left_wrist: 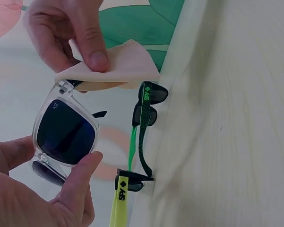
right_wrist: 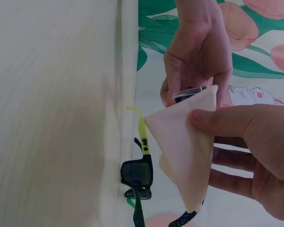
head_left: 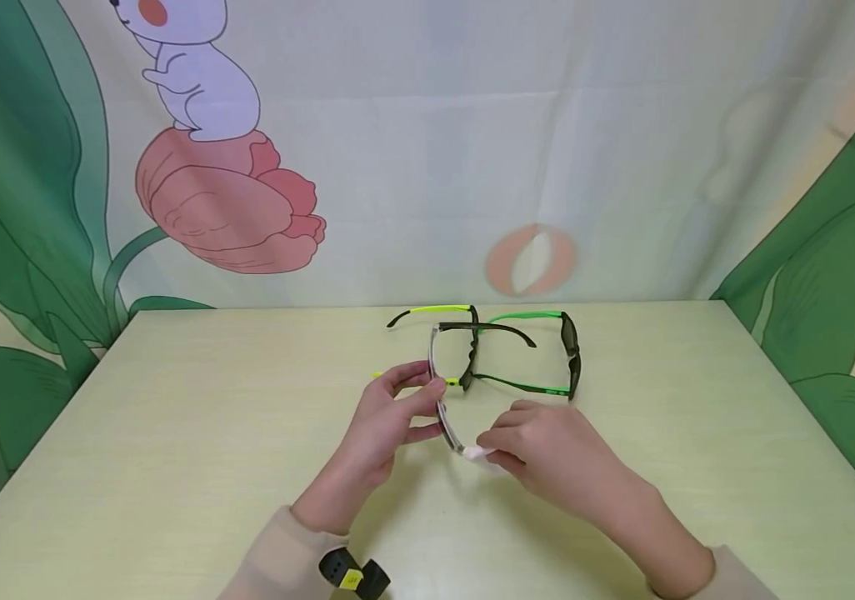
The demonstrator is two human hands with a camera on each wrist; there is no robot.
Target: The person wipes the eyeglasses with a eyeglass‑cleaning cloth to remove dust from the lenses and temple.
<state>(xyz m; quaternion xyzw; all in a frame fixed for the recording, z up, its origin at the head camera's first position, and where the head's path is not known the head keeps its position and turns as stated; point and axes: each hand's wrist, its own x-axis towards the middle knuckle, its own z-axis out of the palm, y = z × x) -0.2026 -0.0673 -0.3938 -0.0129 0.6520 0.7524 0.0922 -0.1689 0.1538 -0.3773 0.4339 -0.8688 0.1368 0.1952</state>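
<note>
My left hand (head_left: 382,421) holds a pair of sunglasses with a clear frame and dark lenses (left_wrist: 66,132), its thumb and fingers gripping the front around the bridge. Between the thumb and fingers of my right hand (head_left: 551,446) is a pale pink cloth (right_wrist: 189,137), folded over one temple near the hinge. Most of that temple is covered by the cloth; its dark speckled tip shows below the cloth in the right wrist view. The other temple, black, sticks out to the right in the head view. Both hands are above the table.
Behind the hands, sunglasses with yellow temples (head_left: 438,309) stand on the pale table (head_left: 210,433). Just to their right stand sunglasses with green temples (head_left: 574,358). A printed cloth backdrop (head_left: 412,167) hangs along the table's far edge.
</note>
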